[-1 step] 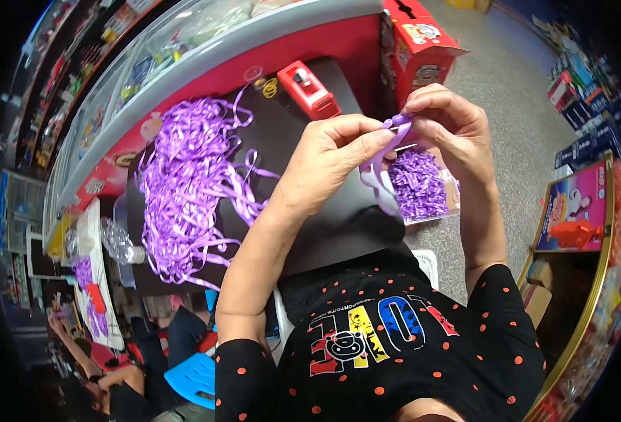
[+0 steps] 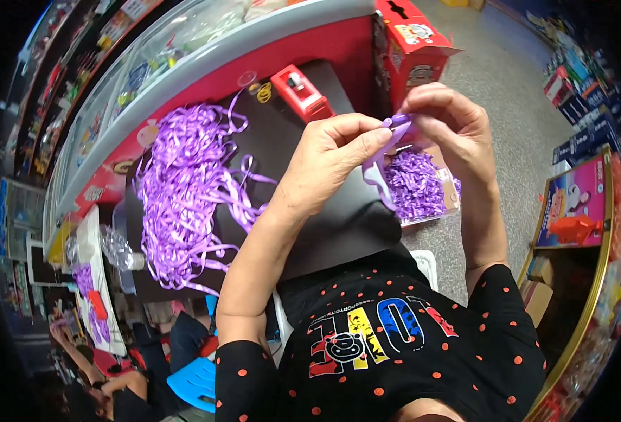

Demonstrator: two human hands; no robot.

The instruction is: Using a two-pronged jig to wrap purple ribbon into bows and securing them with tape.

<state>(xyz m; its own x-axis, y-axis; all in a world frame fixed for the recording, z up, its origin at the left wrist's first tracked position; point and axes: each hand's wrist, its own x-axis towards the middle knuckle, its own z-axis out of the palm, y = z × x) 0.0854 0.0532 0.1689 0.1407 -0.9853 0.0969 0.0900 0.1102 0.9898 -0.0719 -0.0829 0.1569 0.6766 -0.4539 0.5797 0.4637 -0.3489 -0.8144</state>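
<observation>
My left hand pinches a purple ribbon between thumb and forefinger. The ribbon is rolled into a small coil at the fingertips, and a loose tail hangs below them. My right hand is curled at the other side of the coil, its fingertips blurred, with a purple smear of ribbon between them. To the left, a large tangled heap of purple ribbons lies on the dark tabletop. Beneath my hands, a box holds many short curled purple pieces.
A red tape-dispenser-like device and yellow rubber bands lie at the table's far side. Behind stands a glass-topped freezer, with a red carton beside it. Another person sits at lower left near a blue stool.
The right fingers have blurred and shifted slightly around the ribbon coil. The hanging tail has swung a little. The whole view has shifted slightly.
</observation>
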